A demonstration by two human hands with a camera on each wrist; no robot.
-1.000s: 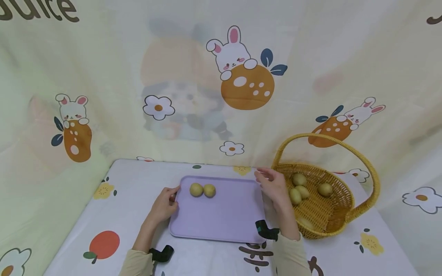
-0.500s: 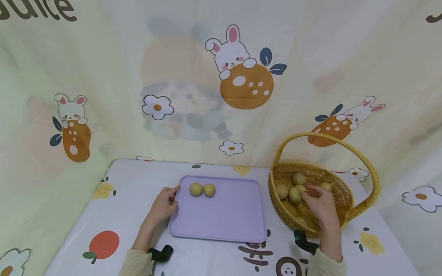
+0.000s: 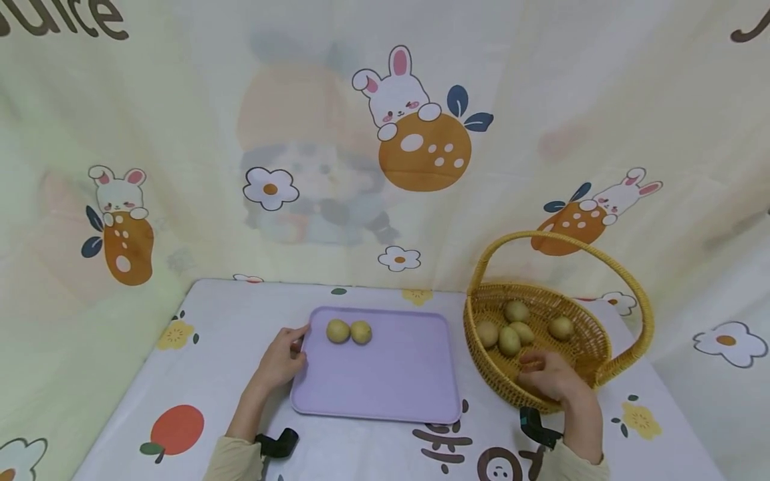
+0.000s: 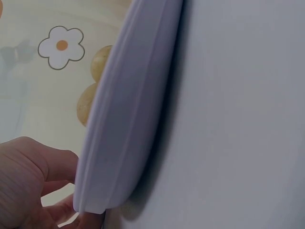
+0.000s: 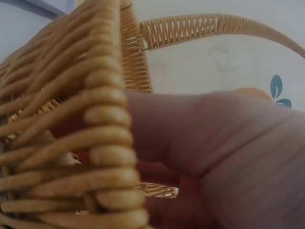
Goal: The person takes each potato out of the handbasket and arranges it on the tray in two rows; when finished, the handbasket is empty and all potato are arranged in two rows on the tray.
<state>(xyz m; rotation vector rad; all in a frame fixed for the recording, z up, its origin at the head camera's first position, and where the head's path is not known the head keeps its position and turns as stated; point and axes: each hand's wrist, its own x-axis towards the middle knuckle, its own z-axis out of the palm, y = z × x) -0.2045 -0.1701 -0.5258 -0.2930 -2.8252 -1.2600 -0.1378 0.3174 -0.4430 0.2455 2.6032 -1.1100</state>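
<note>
My left hand grips the left edge of a lilac tray; in the left wrist view its thumb and fingers are at the tray's rim. Two round yellowish potatoes sit side by side at the tray's back left. My right hand reaches down into the front of a wicker basket, fingers bent toward its bottom. Whether they hold a potato there is hidden by the hand and the weave. Several other potatoes lie in the basket's left part, and one is apart on its right.
The basket's tall arched handle rises over its right and back. A patterned cloth covers the table. Behind hangs a curtain with rabbit prints, close to the table's back edge.
My right hand has moved from the tray's right side over the basket, then down to its front, covering the potato seen there. The left hand has stayed at the tray.
</note>
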